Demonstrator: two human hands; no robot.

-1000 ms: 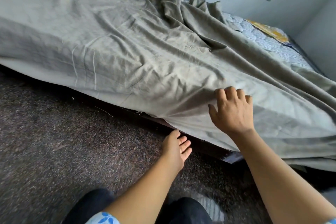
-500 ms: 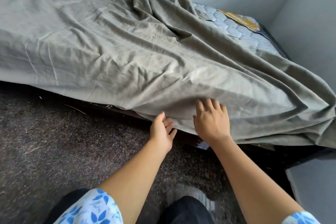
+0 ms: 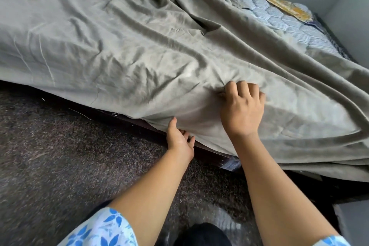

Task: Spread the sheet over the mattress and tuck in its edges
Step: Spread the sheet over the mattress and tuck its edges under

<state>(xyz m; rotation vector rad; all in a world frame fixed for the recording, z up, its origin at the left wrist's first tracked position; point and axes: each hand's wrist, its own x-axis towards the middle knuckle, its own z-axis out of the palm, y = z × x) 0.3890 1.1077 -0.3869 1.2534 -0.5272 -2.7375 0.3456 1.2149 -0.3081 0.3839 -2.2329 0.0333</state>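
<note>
Softly creased sheet (image 3: 129,50) — right hand (image 3: 242,111) bunching folds, left hand (image 3: 179,141) pinching hem

No readable text, number, brand or sign anywhere in view. Only candidate: yellow patch (image 3: 285,7) on mattress (image 3: 279,22), at its far right end, on quilted top left bare by sheet (image 3: 119,36). Print on patch too blurred to make out.
</note>
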